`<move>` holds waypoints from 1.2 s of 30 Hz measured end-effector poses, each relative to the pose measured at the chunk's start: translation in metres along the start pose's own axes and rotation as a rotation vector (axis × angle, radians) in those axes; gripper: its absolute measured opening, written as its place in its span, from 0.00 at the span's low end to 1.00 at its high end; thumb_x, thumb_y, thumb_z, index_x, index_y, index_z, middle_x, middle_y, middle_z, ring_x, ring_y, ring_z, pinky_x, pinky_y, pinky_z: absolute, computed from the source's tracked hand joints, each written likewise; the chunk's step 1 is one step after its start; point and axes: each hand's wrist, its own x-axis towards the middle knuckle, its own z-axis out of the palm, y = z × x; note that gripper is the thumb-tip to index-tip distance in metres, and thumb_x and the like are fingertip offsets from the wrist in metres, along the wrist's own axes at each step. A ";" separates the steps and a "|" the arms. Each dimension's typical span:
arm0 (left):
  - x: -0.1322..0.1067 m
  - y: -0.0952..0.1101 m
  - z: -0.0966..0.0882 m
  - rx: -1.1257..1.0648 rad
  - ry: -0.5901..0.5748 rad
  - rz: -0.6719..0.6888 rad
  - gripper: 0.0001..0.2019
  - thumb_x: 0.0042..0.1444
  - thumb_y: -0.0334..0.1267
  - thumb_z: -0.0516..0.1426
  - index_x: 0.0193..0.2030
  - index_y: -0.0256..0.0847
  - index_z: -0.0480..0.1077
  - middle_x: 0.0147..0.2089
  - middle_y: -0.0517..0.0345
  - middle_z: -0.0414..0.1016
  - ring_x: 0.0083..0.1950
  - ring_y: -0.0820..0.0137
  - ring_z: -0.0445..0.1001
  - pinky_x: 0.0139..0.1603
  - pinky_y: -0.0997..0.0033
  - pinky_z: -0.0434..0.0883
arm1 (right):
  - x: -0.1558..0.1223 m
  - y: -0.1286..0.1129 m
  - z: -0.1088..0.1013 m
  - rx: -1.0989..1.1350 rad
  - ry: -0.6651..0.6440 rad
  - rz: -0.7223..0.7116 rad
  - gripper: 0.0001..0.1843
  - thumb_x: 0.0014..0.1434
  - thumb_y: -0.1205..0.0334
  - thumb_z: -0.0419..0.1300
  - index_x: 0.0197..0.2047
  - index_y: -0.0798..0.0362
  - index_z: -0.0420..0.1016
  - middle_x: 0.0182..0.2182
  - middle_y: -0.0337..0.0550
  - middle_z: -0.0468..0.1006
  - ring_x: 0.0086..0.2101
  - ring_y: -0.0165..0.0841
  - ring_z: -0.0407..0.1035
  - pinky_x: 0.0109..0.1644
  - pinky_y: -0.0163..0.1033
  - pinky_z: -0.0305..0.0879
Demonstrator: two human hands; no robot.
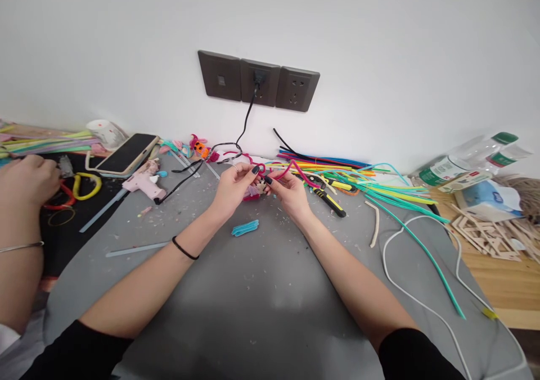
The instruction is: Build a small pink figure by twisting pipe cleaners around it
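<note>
Between both hands, near the wall, is a dark pink pipe cleaner with a bent, zigzag shape and a small loop at its left end. My left hand pinches it by the loop with thumb and fingertips. Close beside, my right hand grips it too, its long end sticking out to the right. Just below the fingertips lies a small pink and purple piece, partly hidden. A folded light-blue pipe cleaner bundle rests on the grey mat nearer to me.
A pink glue gun, a phone and yellow-handled scissors are at left, where a co-worker's hand rests. Black-and-yellow pliers and many coloured pipe cleaners lie right. A white cable loops across the mat.
</note>
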 end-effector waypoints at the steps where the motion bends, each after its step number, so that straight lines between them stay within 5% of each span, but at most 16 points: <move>1: 0.001 0.000 -0.001 0.019 -0.012 0.000 0.27 0.45 0.62 0.68 0.36 0.39 0.73 0.33 0.54 0.78 0.36 0.66 0.75 0.42 0.65 0.73 | 0.000 0.000 0.000 0.000 0.008 -0.007 0.21 0.43 0.48 0.77 0.35 0.51 0.78 0.26 0.36 0.77 0.27 0.30 0.70 0.35 0.38 0.71; 12: 0.006 0.001 -0.013 0.367 -0.199 0.103 0.12 0.57 0.46 0.61 0.33 0.39 0.73 0.32 0.54 0.77 0.33 0.67 0.73 0.39 0.67 0.69 | 0.000 -0.002 -0.001 0.028 0.068 -0.053 0.17 0.45 0.53 0.77 0.32 0.51 0.78 0.28 0.37 0.78 0.28 0.29 0.69 0.36 0.38 0.70; 19: 0.004 0.005 -0.014 0.531 -0.285 0.167 0.09 0.60 0.40 0.54 0.35 0.39 0.72 0.32 0.54 0.78 0.32 0.67 0.72 0.36 0.69 0.67 | 0.003 0.002 -0.006 -0.015 -0.005 -0.043 0.21 0.43 0.46 0.78 0.33 0.50 0.79 0.26 0.36 0.79 0.26 0.30 0.70 0.33 0.38 0.72; 27: 0.006 0.005 -0.013 0.605 -0.238 0.150 0.08 0.58 0.36 0.53 0.35 0.39 0.73 0.29 0.57 0.77 0.29 0.68 0.71 0.34 0.70 0.67 | 0.001 -0.002 -0.007 -0.228 -0.034 -0.094 0.20 0.48 0.44 0.74 0.34 0.51 0.82 0.28 0.40 0.81 0.28 0.33 0.72 0.36 0.42 0.74; 36: 0.005 -0.001 -0.010 0.456 -0.217 0.139 0.07 0.58 0.39 0.56 0.35 0.39 0.74 0.31 0.56 0.78 0.31 0.68 0.74 0.34 0.70 0.70 | 0.000 -0.002 -0.015 -0.494 0.026 -0.230 0.16 0.56 0.46 0.68 0.34 0.51 0.82 0.27 0.40 0.75 0.31 0.34 0.69 0.36 0.39 0.68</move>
